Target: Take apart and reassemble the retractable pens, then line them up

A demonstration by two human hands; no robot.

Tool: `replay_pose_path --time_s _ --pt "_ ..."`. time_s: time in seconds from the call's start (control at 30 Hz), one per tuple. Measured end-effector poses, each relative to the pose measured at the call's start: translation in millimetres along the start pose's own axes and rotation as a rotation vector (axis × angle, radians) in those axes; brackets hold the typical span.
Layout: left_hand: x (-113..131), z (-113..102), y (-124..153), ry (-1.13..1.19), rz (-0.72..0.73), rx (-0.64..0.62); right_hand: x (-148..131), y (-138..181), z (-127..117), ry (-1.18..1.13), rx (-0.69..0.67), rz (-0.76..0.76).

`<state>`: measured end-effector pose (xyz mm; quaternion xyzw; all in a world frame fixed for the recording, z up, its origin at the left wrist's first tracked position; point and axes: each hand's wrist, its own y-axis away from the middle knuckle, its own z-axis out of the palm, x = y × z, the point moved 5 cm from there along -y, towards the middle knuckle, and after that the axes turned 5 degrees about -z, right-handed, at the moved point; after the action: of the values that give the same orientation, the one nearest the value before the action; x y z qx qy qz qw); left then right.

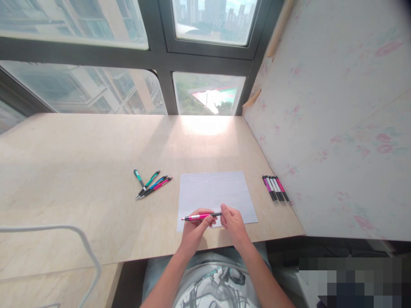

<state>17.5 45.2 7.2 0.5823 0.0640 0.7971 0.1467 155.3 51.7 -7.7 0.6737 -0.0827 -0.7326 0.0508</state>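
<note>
Over the near edge of a sheet of paper (213,192), my left hand (193,231) holds a pink pen (197,217) with a black grip. The pen lies roughly level, its pink end to the left and its dark end to the right. My right hand (233,222) is closed, thumb and fingers pinched at the dark end of the pen; its tip is hidden there. Lines of handwriting run along the far part of the paper. To the left lie several loose pens (152,185) in green, blue and pink. On the right, several purple, white and pink pens (276,189) lie side by side.
The light wooden desk (96,171) meets a floral papered wall (327,128) on the right and a dark window frame (205,60) at the back. A white curved tube or cable (64,226) arches over the desk's front left. Sunlight glares near the window.
</note>
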Motion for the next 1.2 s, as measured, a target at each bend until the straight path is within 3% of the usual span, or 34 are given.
replay_pose_path --time_s 0.13,0.3,0.4,0.57,0.7,0.93,1.2 --pt "-4.9 0.9 -0.8 0.035 0.002 0.099 4.3 2.1 2.4 0.029 0.028 -0.032" --pt "-9.3 4.6 -0.9 0.227 -0.062 0.158 -24.9 7.7 -3.1 0.403 0.038 -0.438" --pt "-8.9 4.2 -1.2 0.296 -0.073 0.152 -37.7 8.9 -2.2 0.463 -0.054 -0.549" --pt "-10.9 -1.6 -2.8 0.3 -0.035 0.136 -34.8 4.9 -5.5 0.315 -0.062 -0.41" --pt "-15.6 -4.4 -3.4 0.279 -0.03 0.116 -28.2 1.9 -9.0 0.397 -0.094 -0.295" --pt "-14.2 -3.7 -2.2 0.23 -0.035 0.099 -35.4 3.8 -16.0 0.366 -0.148 -0.292" --pt "-14.2 -4.1 -1.3 0.223 -0.047 0.129 -29.2 3.2 -14.2 0.307 -0.119 -0.177"
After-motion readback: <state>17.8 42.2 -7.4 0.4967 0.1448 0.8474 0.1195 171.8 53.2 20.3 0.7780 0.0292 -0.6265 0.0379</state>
